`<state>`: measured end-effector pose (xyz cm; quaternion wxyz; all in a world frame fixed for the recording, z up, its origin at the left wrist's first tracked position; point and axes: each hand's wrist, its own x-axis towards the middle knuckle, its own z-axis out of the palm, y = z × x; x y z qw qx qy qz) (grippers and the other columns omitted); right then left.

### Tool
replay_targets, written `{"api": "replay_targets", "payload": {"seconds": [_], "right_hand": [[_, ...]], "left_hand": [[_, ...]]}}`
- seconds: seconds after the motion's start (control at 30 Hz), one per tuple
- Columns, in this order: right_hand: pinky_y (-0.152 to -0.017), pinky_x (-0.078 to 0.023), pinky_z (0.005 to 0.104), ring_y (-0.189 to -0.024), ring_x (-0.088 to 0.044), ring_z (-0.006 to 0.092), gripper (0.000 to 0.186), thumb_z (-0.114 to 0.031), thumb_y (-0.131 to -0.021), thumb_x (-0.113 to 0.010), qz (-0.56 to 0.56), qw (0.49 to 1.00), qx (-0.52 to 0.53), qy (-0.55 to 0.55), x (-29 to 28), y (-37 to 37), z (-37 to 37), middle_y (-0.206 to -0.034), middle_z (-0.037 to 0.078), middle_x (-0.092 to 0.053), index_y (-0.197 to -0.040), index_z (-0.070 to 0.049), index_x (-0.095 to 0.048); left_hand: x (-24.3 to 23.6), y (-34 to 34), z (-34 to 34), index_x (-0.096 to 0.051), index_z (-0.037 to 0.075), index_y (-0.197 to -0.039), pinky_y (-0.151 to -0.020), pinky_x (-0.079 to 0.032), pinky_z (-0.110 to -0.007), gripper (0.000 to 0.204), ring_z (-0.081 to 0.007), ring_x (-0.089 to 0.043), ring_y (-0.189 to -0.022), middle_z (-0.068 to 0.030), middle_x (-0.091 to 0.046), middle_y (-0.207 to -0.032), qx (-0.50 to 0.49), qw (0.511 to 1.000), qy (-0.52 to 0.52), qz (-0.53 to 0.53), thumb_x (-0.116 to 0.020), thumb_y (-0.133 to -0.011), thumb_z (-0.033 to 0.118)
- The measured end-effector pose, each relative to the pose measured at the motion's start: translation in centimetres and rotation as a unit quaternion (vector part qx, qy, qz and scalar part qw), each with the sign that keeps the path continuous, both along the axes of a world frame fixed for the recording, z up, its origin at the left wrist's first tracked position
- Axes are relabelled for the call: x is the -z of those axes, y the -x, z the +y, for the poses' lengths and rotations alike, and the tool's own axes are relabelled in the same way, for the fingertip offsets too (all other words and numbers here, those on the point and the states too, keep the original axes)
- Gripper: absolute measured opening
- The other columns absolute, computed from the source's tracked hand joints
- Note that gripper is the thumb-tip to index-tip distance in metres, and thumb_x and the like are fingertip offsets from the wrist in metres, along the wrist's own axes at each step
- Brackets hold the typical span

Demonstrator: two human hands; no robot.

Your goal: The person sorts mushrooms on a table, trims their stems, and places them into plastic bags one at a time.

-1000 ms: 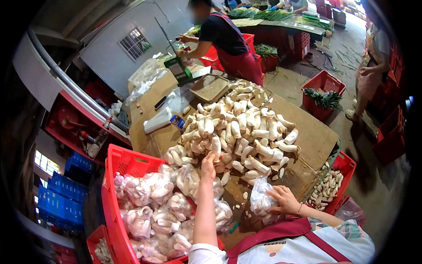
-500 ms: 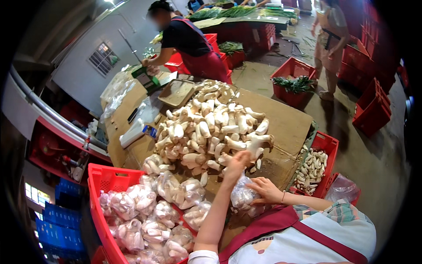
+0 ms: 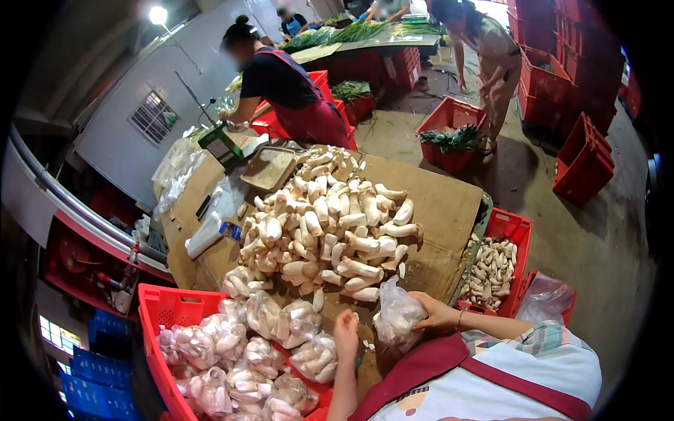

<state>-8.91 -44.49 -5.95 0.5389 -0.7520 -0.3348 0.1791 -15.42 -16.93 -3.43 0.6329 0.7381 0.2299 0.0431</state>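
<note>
A large pile of pale, thick-stemmed mushrooms (image 3: 330,221) lies on a cardboard-covered table (image 3: 439,196). My right hand (image 3: 428,312) grips a clear plastic bag of mushrooms (image 3: 397,323) at the table's near edge. Just left of that bag, my left hand (image 3: 346,330) is raised with curled fingers; whether anything small is inside cannot be made out. Below and left, a red crate (image 3: 151,323) holds several bagged bundles of mushrooms (image 3: 246,375).
Another red crate (image 3: 519,231) of smaller mushrooms stands right. A co-worker in a red apron (image 3: 295,98) works at the far end beside a green device (image 3: 219,146) and a tray (image 3: 263,168). Another person (image 3: 484,63) bends near a crate of greens (image 3: 449,140). Stacked crates (image 3: 547,77) stand behind.
My left hand took a mushroom to the bag and has drawn back down-left without it. The bag in my right hand shifted slightly. The person at right has moved left and bent over.
</note>
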Motion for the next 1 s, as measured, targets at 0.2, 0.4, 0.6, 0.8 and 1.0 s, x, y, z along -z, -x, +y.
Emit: {"api": "replay_targets", "payload": {"seconds": [0.2,0.4,0.6,0.8,1.0], "right_hand": [[-0.091,-0.046,0.0388,-0.111,-0.055,0.0336,0.076,-0.044,-0.077,-0.073,-0.045,0.99,0.054,0.121,-3.4,0.5,1.8,-0.123,0.019,-0.053,-0.135,-0.007,-0.042],[-0.071,-0.051,0.0493,-0.075,-0.065,0.0426,0.064,-0.064,-0.089,-0.043,0.062,0.961,0.125,0.237,-10.9,-1.2,3.0,-0.076,0.026,-0.065,-0.115,-0.006,-0.052],[-0.085,-0.05,0.0406,-0.098,-0.062,0.0352,0.064,-0.047,-0.081,-0.066,0.0,0.991,0.109,0.08,-4.9,-0.5,2.5,-0.107,0.024,-0.061,-0.125,-0.004,-0.05],[-0.084,-0.05,0.036,-0.102,-0.059,0.0303,0.072,-0.043,-0.078,-0.072,0.04,0.983,0.164,0.066,-0.8,4.1,2.5,-0.111,0.02,-0.056,-0.129,0.0,-0.043],[-0.066,-0.052,0.0292,-0.074,-0.065,0.0175,0.061,-0.05,-0.079,-0.071,0.321,0.926,0.109,0.167,0.7,3.3,1.9,-0.083,0.011,-0.067,-0.098,0.007,-0.059]], "left_hand": [[6.5,5.9,-6.9,-0.043,0.004,-0.135,-0.101,-0.037,-0.033,0.052,-0.0236,-0.048,-0.119,-0.0102,-0.052,-0.13,-0.074,0.925,0.371,0.012,-0.035,-0.101,0.042],[-1.8,6.4,-4.4,-0.013,0.011,-0.148,-0.083,-0.053,-0.044,0.076,-0.0327,-0.057,-0.109,-0.0179,-0.049,-0.132,-0.015,0.938,0.341,0.066,-0.023,-0.094,0.065],[-1.5,7.5,-3.7,-0.012,0.006,-0.146,-0.079,-0.057,-0.043,0.076,-0.0355,-0.054,-0.112,-0.0241,-0.035,-0.14,0.004,0.945,0.326,0.026,-0.038,-0.095,0.057],[-3.3,7.0,-6.1,-0.037,0.0,-0.132,-0.09,-0.043,-0.044,0.062,-0.0406,-0.049,-0.111,-0.0235,-0.045,-0.123,0.033,0.944,-0.327,-0.002,-0.065,-0.088,0.033],[-3.1,6.2,-5.3,-0.052,0.002,-0.097,-0.078,-0.043,-0.044,0.028,-0.0367,-0.052,-0.092,-0.0174,-0.049,-0.094,0.028,0.904,-0.405,-0.133,-0.067,-0.083,0.022]]}}
